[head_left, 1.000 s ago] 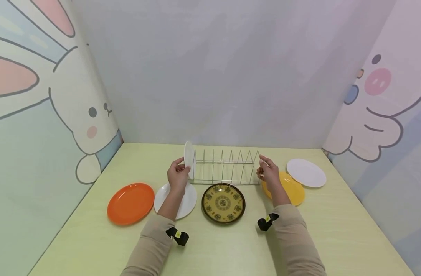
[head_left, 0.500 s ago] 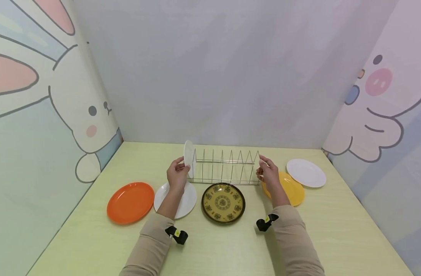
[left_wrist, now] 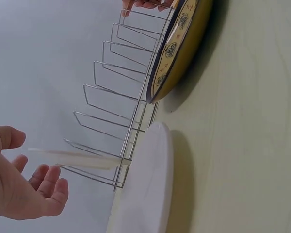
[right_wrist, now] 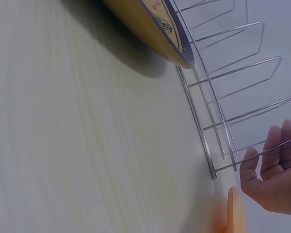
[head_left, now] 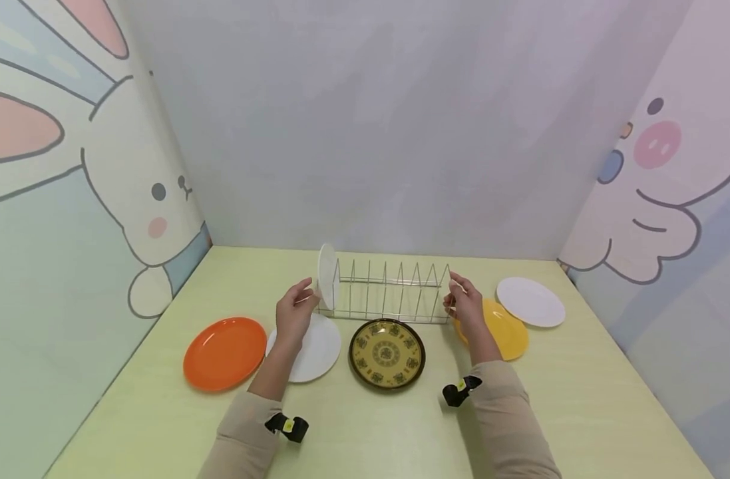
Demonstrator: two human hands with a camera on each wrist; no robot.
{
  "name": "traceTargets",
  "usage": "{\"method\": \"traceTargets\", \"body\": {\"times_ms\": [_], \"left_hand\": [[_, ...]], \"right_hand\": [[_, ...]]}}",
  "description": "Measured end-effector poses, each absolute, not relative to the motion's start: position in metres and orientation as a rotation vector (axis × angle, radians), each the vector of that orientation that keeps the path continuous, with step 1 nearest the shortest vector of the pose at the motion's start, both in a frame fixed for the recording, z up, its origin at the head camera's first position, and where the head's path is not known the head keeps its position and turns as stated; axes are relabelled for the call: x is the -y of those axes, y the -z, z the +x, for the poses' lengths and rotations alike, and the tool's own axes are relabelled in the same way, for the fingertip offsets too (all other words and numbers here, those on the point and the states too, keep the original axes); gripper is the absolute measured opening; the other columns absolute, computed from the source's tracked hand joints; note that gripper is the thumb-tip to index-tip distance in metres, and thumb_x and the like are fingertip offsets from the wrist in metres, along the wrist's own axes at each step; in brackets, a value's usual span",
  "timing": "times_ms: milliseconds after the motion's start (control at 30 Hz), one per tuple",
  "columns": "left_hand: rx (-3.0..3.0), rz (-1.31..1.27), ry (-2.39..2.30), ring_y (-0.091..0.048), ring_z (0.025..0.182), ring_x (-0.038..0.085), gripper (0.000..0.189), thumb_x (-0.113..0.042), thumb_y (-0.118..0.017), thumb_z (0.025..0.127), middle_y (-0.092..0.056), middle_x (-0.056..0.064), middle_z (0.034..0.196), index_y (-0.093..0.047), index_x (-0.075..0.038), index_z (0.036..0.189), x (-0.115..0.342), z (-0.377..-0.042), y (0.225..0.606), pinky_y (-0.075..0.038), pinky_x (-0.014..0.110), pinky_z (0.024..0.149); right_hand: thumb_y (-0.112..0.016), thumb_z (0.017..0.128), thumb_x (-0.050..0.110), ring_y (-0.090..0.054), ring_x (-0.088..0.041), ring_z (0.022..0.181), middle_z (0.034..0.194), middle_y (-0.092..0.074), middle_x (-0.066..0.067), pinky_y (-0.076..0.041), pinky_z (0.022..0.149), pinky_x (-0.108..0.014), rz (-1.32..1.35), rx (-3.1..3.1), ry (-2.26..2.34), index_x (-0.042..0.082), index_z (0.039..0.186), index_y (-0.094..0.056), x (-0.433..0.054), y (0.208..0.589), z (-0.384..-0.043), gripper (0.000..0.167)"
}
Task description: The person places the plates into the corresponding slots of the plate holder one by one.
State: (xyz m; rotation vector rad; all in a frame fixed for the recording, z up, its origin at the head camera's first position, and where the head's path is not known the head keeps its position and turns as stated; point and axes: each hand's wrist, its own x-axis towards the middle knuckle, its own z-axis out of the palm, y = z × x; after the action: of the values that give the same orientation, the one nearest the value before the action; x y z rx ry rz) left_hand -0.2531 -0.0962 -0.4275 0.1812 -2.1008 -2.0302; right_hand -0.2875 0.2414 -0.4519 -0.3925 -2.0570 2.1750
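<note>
A wire dish rack (head_left: 388,283) stands at the back of the table. One white plate (head_left: 327,276) is upright in its leftmost slot. Just left of that plate is my left hand (head_left: 293,318), its fingers loosely bent and apart from the rim in the left wrist view. My right hand (head_left: 468,306) holds the rack's right end, fingers about the end wire in the right wrist view. A second white plate (head_left: 317,352) lies flat under my left forearm, partly covered. In front of the rack lies a brown-rimmed patterned plate (head_left: 386,354).
An orange plate (head_left: 225,354) lies at the left. On the right are a yellow plate (head_left: 505,329), partly behind my right hand, and another white plate (head_left: 530,302) touching or overlapping it. Walls with cartoon animals enclose the table (head_left: 376,432).
My left hand has let go of the upright white plate and drawn back to the left and slightly down. The plate stays standing in the rack. My right hand keeps its hold.
</note>
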Motion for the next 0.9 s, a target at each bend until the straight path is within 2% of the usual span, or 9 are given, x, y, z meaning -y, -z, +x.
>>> {"method": "traceTargets", "body": {"times_ms": [233, 433, 533, 667, 900], "left_hand": [[2.236, 0.094, 2.007, -0.054, 0.106, 0.029, 0.041, -0.011, -0.061, 0.089, -0.053, 0.018, 0.121, -0.054, -0.010, 0.129, 0.120, -0.237, 0.424, -0.043, 0.039, 0.089], [2.291, 0.064, 1.939, -0.054, 0.104, 0.031, 0.041, -0.015, -0.063, 0.089, -0.054, 0.019, 0.121, -0.054, -0.008, 0.129, 0.137, -0.228, 0.422, -0.046, 0.032, 0.085], [2.345, 0.062, 1.919, -0.052, 0.106, 0.030, 0.042, -0.021, -0.063, 0.090, -0.051, 0.017, 0.124, -0.054, -0.009, 0.129, 0.148, -0.226, 0.421, -0.045, 0.032, 0.086], [2.407, -0.002, 1.894, -0.050, 0.109, 0.030, 0.047, -0.028, -0.063, 0.090, -0.046, 0.016, 0.129, -0.051, -0.009, 0.131, 0.165, -0.222, 0.422, -0.044, 0.040, 0.089], [2.503, -0.054, 1.764, -0.049, 0.109, 0.031, 0.055, -0.037, -0.062, 0.089, -0.045, 0.016, 0.130, -0.047, -0.011, 0.135, 0.191, -0.218, 0.423, -0.045, 0.036, 0.085]], "right_hand": [[-0.048, 0.098, 0.026, -0.052, -0.013, 0.062, 0.069, -0.052, -0.002, -0.048, 0.062, -0.028, -0.415, 2.033, -2.189, 0.018, 0.136, -0.047, -0.243, 0.454, -0.288, 0.039], [-0.048, 0.098, 0.025, -0.052, -0.013, 0.062, 0.069, -0.052, -0.003, -0.048, 0.065, -0.030, -0.402, 2.037, -2.221, 0.015, 0.137, -0.046, -0.241, 0.447, -0.285, 0.040], [-0.047, 0.098, 0.024, -0.052, -0.013, 0.062, 0.069, -0.052, -0.002, -0.048, 0.065, -0.030, -0.396, 2.042, -2.218, 0.015, 0.138, -0.045, -0.241, 0.446, -0.285, 0.040], [-0.048, 0.098, 0.026, -0.052, -0.012, 0.063, 0.070, -0.052, -0.001, -0.048, 0.063, -0.028, -0.399, 2.044, -2.200, 0.017, 0.137, -0.046, -0.243, 0.453, -0.289, 0.040], [-0.048, 0.098, 0.027, -0.052, -0.012, 0.062, 0.070, -0.052, -0.001, -0.048, 0.067, -0.031, -0.384, 2.042, -2.204, 0.016, 0.137, -0.046, -0.242, 0.454, -0.288, 0.040]]}}
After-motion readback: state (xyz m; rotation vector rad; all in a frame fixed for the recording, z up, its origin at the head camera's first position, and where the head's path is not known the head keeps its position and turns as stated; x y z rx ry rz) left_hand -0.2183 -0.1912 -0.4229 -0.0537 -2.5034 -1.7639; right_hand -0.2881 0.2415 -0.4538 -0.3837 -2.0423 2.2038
